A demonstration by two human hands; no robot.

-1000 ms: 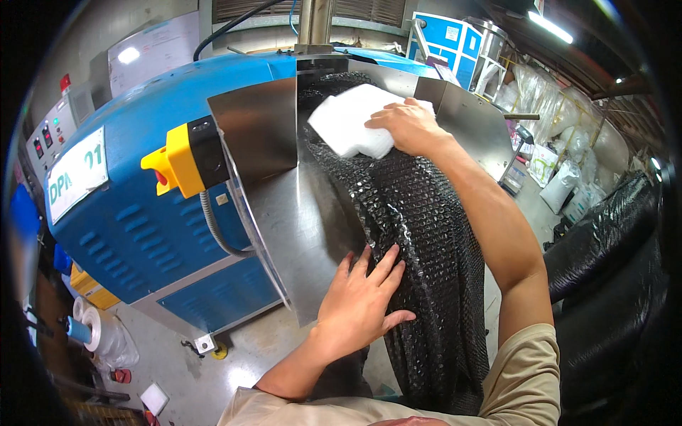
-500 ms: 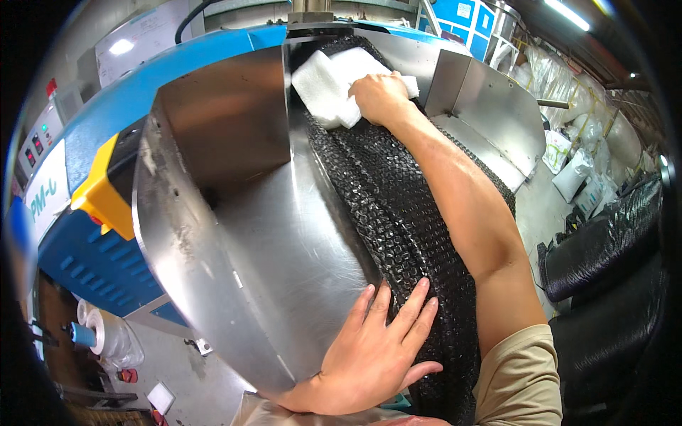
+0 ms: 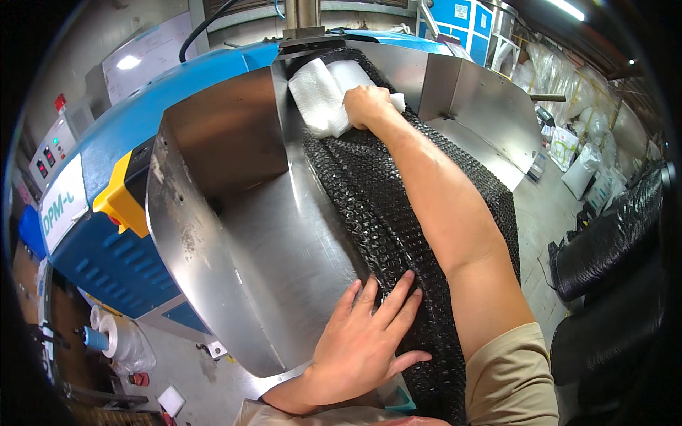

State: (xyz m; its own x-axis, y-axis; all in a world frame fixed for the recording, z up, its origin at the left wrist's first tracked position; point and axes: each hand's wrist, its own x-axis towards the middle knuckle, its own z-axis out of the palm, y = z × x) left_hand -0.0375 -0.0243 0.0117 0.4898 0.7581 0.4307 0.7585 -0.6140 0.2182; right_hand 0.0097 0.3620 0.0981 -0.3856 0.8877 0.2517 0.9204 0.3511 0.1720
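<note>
A long black sheet with a bubbly, knobbly surface (image 3: pixel 398 206) lies lengthwise over a metal trough (image 3: pixel 273 234). At its far end my right hand (image 3: pixel 367 106) is closed on a folded piece of white foam sheet (image 3: pixel 312 96), pressing it against the black sheet. Part of the foam sticks out on the right of the fist. My left hand (image 3: pixel 366 337) lies open at the near end, fingers spread and palm down. Its fingertips rest on the left edge of the black sheet.
Upright metal plates (image 3: pixel 224 121) wall the trough, set in a blue machine (image 3: pixel 117 245). A yellow box (image 3: pixel 119 200) juts out at the left. Rolls of black sheet (image 3: pixel 607 238) lie on the right, below clear plastic bags (image 3: pixel 554 71). Wrapped white rolls (image 3: pixel 121 337) stand lower left.
The whole view has shifted slightly. My right hand stays closed on the foam, which now lies flatter. My left hand remains spread at nearly the same spot on the black sheet.
</note>
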